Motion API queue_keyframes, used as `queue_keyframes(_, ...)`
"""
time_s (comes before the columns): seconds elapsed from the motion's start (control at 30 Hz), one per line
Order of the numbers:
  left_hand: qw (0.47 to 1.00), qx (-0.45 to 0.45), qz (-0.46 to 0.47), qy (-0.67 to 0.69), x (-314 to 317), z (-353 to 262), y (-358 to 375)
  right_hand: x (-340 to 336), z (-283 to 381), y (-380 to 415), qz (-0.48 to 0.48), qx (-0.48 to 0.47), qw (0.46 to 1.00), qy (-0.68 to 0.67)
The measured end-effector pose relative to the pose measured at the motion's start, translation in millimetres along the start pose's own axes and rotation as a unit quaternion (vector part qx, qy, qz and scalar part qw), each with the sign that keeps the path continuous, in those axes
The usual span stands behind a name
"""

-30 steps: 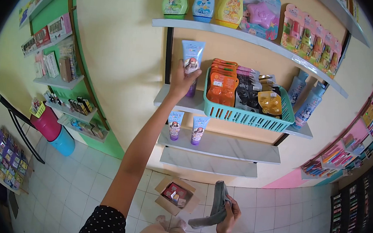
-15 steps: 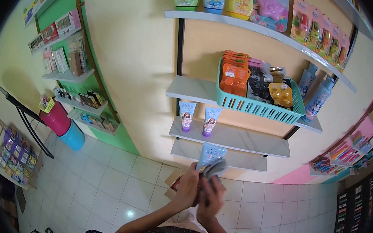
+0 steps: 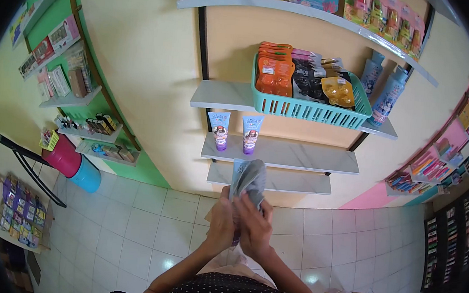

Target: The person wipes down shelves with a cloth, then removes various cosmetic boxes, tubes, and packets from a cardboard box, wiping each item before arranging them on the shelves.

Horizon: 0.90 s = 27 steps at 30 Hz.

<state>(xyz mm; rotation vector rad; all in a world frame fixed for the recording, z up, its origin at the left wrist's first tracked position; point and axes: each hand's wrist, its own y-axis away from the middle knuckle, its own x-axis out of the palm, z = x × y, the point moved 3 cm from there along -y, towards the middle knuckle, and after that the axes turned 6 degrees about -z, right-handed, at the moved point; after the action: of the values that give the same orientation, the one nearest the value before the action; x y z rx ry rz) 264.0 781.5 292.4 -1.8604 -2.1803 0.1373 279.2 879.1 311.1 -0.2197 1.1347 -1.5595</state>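
Note:
My left hand is closed around a light blue squeeze tube, whose top end sticks up above my fingers. Pressed over the tube's side is a grey cloth, gripped by my right hand. The cloth hides most of the tube. Two similar blue and purple tubes, a left one and a right one, stand upright on the marble-look shelf just beyond my hands. Behind my left hand a bit of a cardboard box shows.
Above stands a teal basket of orange, black and yellow packets, with blue bottles beside it. A lower shelf juts out near my hands. Left are wall shelves and blue and magenta bins; right, a dark rack.
My right hand and the grey cloth now cover more of the tube, which has turned more edge-on. The view has shifted, so the shelves sit higher and further left.

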Motion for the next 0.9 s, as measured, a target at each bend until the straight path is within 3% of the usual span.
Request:
queue_keyframes(0.13, 0.999, 0.011, 0.015, -0.043, 0, 7, 2, -1, 0, 6, -0.001, -0.035, 0.999, 0.000)
queue_keyframes(0.2, 0.988, 0.075, 0.044, -0.125, 4, -1, 4, -4, -4, -5, -0.003, -0.033, 0.999, 0.025)
queue_keyframes(0.27, 0.989, 0.079, 0.038, -0.122, 9, -4, 5, -9, -10, -20, -0.047, -0.009, 0.999, 0.013)
queue_keyframes(0.43, 0.990, 0.048, 0.043, -0.126, 8, -13, 1, -7, -6, -11, -0.045, -0.003, 0.999, -0.004)
queue_keyframes(0.57, 0.999, 0.032, -0.034, -0.022, 6, -11, -11, -3, 5, 23, -0.022, 0.007, 0.995, -0.092)
queue_keyframes(0.6, 0.998, 0.033, -0.050, 0.013, 4, -13, -14, -3, 5, 30, -0.021, 0.076, 0.984, -0.157)
queue_keyframes(0.63, 0.998, 0.036, -0.054, 0.012, 1, -14, -15, -3, 7, 31, -0.019, 0.073, 0.984, -0.161)
queue_keyframes(0.7, 0.999, -0.043, -0.010, 0.003, -3, -10, -14, -7, 1, 32, -0.119, 0.229, 0.929, -0.265)
queue_keyframes(0.73, 0.999, 0.015, -0.031, -0.034, -1, -2, -14, -8, -1, 27, -0.123, 0.201, 0.948, -0.212)
queue_keyframes(0.83, 0.999, 0.035, -0.005, 0.014, 8, -4, -12, -5, 9, 18, -0.069, 0.099, 0.984, -0.133)
queue_keyframes(0.9, 1.000, 0.020, -0.002, 0.022, 3, -10, -23, -6, 9, 24, -0.045, 0.127, 0.978, -0.162)
